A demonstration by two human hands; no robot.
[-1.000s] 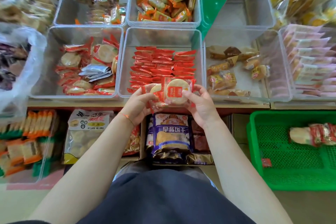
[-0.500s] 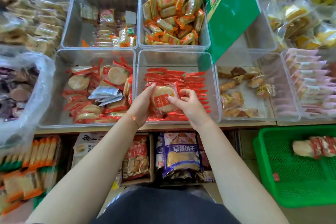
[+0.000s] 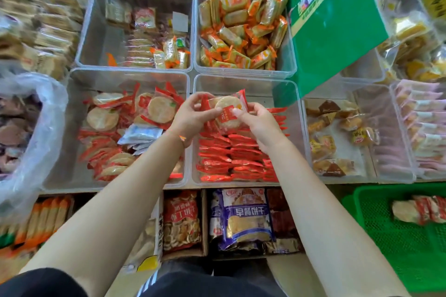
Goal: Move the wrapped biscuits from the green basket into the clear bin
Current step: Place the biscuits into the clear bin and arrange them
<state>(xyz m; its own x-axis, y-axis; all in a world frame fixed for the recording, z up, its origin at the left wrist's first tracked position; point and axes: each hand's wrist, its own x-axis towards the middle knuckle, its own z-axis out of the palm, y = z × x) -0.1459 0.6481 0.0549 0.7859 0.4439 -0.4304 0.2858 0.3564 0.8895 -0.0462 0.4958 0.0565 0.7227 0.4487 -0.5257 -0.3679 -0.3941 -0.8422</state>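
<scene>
Your left hand [image 3: 190, 116] and right hand [image 3: 257, 120] both pinch one wrapped biscuit [image 3: 228, 113], holding it above the clear bin [image 3: 246, 83] with its rows of red packets. More biscuits [image 3: 420, 210] lie in the green basket [image 3: 386, 248] at your right.

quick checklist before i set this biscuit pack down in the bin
1. Pack held: ok, left hand and right hand both pinch the wrapped biscuit.
2. Over the target: ok, pack sits above the clear bin.
3. Room in bin: ok, the far end behind the red packs is bare.
4. Pack intact: cannot tell.
5. More to move: not ok, biscuits remain in the green basket.
</scene>
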